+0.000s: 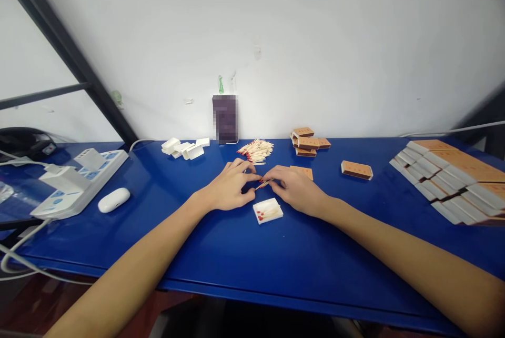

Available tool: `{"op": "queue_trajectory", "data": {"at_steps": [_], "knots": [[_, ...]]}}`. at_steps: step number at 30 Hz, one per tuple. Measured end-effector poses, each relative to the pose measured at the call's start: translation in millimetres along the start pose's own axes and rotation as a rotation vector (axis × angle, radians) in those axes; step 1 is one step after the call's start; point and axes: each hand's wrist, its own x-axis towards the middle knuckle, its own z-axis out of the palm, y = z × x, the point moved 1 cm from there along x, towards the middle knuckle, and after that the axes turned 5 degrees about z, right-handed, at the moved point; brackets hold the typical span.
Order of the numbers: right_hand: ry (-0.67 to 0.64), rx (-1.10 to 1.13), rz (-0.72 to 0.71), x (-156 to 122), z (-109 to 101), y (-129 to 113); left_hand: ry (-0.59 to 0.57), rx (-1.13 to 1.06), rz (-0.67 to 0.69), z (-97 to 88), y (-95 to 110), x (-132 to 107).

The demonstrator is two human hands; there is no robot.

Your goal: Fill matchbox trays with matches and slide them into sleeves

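My left hand and my right hand meet over the blue table, fingers pinched together on a small bundle of matches held between them. Just in front of the hands lies an open white matchbox tray with red-tipped matches in it. Behind the hands is a loose pile of matches. An orange matchbox sleeve lies right behind my right hand.
Empty white trays lie at the back left, orange matchboxes at the back, one more to the right. Rows of stacked boxes fill the right side. A power strip and a white earbud case sit left.
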Motion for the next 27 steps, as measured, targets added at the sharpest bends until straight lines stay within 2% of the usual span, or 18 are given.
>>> {"op": "queue_trajectory", "data": {"at_steps": [4,9,19,27], "knots": [[0.025,0.02,0.012,-0.7,-1.1,-1.8,-0.021,-0.02,0.019,-2.8,5.0,0.8],[0.102,-0.017,0.106,-3.9,-4.6,-1.7,-0.031,-0.05,0.026,-3.1,-0.9,0.6],[-0.073,-0.149,0.059,-6.6,-4.1,-5.3,-0.013,-0.121,0.01,-5.0,-9.3,-0.8],[-0.073,-0.138,0.047,-9.4,-6.5,-6.6,0.033,-0.089,-0.005,0.5,-5.3,2.1]]}}
